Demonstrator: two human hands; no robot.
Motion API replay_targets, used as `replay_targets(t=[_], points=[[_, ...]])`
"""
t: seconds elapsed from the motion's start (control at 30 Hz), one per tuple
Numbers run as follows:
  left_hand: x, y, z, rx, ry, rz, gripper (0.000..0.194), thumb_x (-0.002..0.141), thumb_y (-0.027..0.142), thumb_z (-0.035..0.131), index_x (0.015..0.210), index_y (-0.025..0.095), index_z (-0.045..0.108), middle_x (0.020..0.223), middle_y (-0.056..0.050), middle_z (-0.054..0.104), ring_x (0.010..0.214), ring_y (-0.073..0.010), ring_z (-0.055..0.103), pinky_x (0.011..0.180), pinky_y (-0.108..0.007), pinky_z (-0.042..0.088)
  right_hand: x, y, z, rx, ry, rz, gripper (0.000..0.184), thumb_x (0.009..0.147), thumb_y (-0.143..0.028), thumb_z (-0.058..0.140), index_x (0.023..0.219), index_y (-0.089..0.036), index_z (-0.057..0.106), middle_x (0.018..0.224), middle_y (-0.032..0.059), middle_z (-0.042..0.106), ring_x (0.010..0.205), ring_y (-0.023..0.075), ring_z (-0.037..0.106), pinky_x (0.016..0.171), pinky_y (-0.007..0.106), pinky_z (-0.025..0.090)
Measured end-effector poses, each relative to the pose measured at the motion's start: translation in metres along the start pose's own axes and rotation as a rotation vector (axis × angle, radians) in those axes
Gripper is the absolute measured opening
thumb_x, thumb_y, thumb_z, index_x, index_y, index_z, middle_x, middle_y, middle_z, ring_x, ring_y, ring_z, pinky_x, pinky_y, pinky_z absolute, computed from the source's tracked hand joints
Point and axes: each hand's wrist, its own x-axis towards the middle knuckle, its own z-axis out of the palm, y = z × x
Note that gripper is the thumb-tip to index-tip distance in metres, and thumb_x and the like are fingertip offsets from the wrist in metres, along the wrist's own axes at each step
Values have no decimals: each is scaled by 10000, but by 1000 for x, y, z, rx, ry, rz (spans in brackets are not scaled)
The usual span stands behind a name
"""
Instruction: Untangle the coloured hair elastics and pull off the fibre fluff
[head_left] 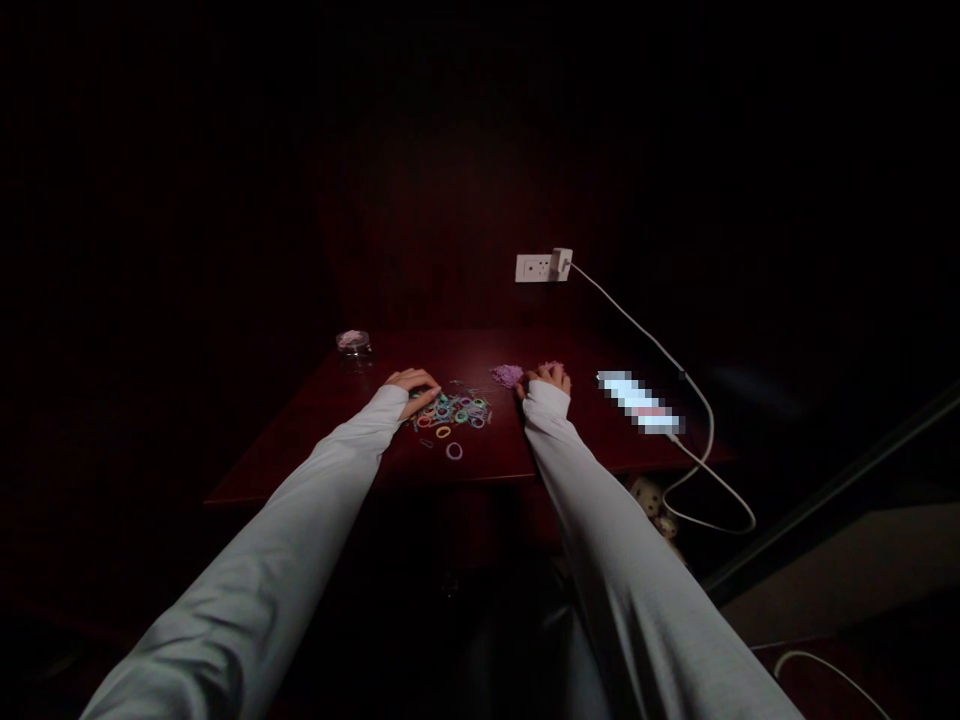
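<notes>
A loose pile of coloured hair ties and small clips (459,411) lies on the dark red table (315,440). My left hand (415,386) rests at the pile's left edge, palm down, its fingers stretched over the nearest pieces. To the right, my right hand (549,384) lies low over the table, thumb apart from the fingers. Pinkish-purple stringy material (553,367) shows just past those fingertips, and a similar purple tuft (507,376) sits left of the thumb. A purple hair tie (454,451) and a yellow one (443,433) lie nearer the front edge.
A clear round jar (354,345) with something pink on top stands at the back left. At the right lies a lit, blurred phone (639,402), its white cable (637,325) running to a charger (561,261) in the wall socket (531,268) and looping past the table edge.
</notes>
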Motion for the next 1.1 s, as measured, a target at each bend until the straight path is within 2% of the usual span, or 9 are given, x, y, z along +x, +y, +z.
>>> replay_targets(t=[0.17, 0.3, 0.43, 0.6, 0.67, 0.73, 0.83, 0.93, 1.1], points=[[-1, -1, 0, -2, 0, 2, 335, 1009, 423, 464, 953, 221, 725, 1050, -44, 767, 1000, -218, 645, 877, -342, 402, -3, 0, -1, 65, 22, 39, 308, 1001, -353, 510, 1152, -192, 725, 1372, 139, 658, 1287, 340, 479, 1037, 452, 348], [-1, -6, 1, 13, 23, -1, 326, 1007, 424, 470, 955, 226, 723, 1056, -41, 762, 990, -217, 628, 876, -342, 397, -2, -1, -3, 106, 36, 106, 349, 1040, -338, 425, 1105, -177, 727, 1270, 160, 708, 1237, 332, 528, 959, 417, 396], [1, -17, 2, 86, 92, -78, 305, 983, 442, 497, 870, 225, 679, 985, -43, 738, 938, -222, 608, 826, -334, 389, -3, -6, -2, 121, -45, -69, 366, 1064, -322, 411, 1050, -170, 743, 1125, 151, 755, 1102, 269, 635, 923, 347, 441], [3, -32, -2, 207, 269, -255, 393, 961, 437, 483, 638, 212, 485, 727, -34, 604, 778, -204, 561, 735, -311, 377, -9, -14, -2, 160, -20, -325, 390, 1077, -345, 394, 1147, -179, 740, 1218, 120, 748, 1130, 233, 641, 968, 308, 468], [2, -33, -4, 212, 288, -347, 416, 959, 447, 463, 618, 215, 515, 710, -45, 613, 771, -210, 572, 722, -308, 386, -12, -16, -6, 162, -14, -350, 384, 1073, -333, 402, 1151, -168, 740, 1192, 134, 754, 1115, 240, 649, 965, 319, 473], [1, -30, -7, 210, 241, -479, 459, 957, 501, 445, 634, 219, 609, 704, -66, 644, 778, -234, 594, 700, -315, 390, -15, -19, -11, 168, -33, -360, 364, 1068, -321, 419, 1093, -170, 750, 1126, 131, 767, 1070, 229, 667, 940, 308, 477], [2, -21, -11, 216, 100, -639, 555, 945, 590, 409, 649, 217, 694, 679, -95, 666, 783, -275, 622, 678, -331, 388, -22, -25, -19, 190, -95, -396, 371, 1070, -327, 420, 989, -193, 757, 1031, 99, 783, 987, 201, 693, 873, 280, 482], [4, -13, -12, 209, 40, -670, 594, 945, 592, 382, 618, 218, 708, 671, -104, 685, 786, -289, 646, 684, -338, 396, -27, -31, -22, 233, -147, -432, 368, 1071, -346, 425, 979, -215, 756, 1058, 69, 784, 1010, 185, 696, 851, 256, 486], [6, -11, -9, 160, 3, -634, 631, 954, 567, 356, 549, 231, 705, 612, -82, 694, 726, -271, 667, 713, -337, 440, -28, -41, -17, 355, -151, -482, 352, 1073, -281, 405, 1074, -227, 753, 1134, 59, 759, 1093, 160, 670, 961, 243, 490]])
